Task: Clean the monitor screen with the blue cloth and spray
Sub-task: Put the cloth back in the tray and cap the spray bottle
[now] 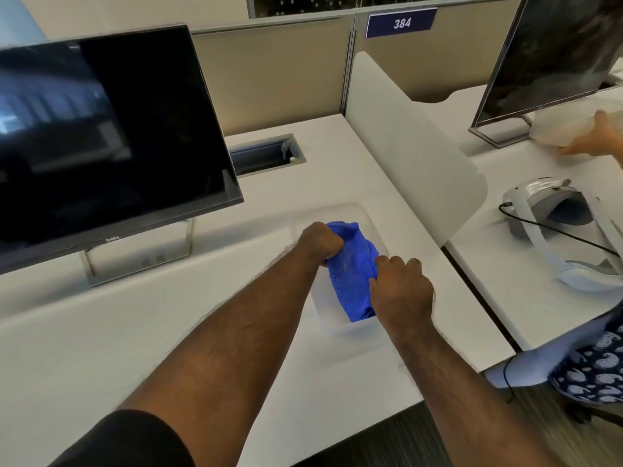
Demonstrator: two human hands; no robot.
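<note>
blue cloth between both gripping hands

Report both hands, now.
Left hand: closed, gripping the blue cloth.
Right hand: closed, pinching the same blue cloth.

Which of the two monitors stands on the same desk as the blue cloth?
The Dell monitor at left, with its dark screen facing the camera. It shares the desk with the blue cloth. The other monitor stands beyond the white divider, on the neighbouring desk.
</note>
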